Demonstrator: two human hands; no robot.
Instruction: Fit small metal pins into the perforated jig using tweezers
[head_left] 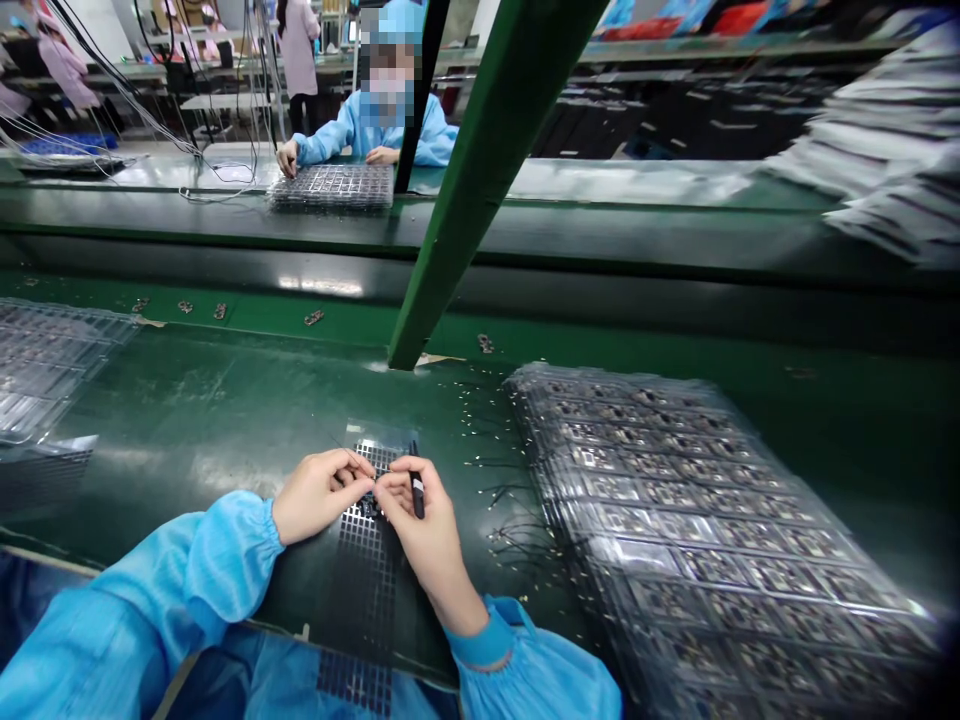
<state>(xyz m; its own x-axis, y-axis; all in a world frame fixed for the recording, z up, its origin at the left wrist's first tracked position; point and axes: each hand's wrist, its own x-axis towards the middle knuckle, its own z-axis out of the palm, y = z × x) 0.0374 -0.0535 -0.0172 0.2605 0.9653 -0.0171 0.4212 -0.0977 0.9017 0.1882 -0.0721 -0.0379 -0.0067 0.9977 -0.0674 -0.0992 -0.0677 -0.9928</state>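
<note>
My left hand (321, 492) is closed in a pinch over the green bench, its fingertips meeting those of my right hand. Something small and dark seems to sit between them, too small to name. My right hand (424, 525) is also pinched, and a slim black pen-like tool (417, 490) with a white band is held among its fingers. Under both hands lies a clear sheet with rows of small black squares (366, 565), which hangs over the bench's front edge. Small dark pieces rest on it by my fingertips.
Stacked clear trays of circuit boards (675, 520) stand on the right, with thin black wires (517, 530) beside them. More clear trays (52, 350) are at left. A green post (480, 190) rises ahead. Across the line a co-worker (375, 130) in blue handles a tray stack (334, 187).
</note>
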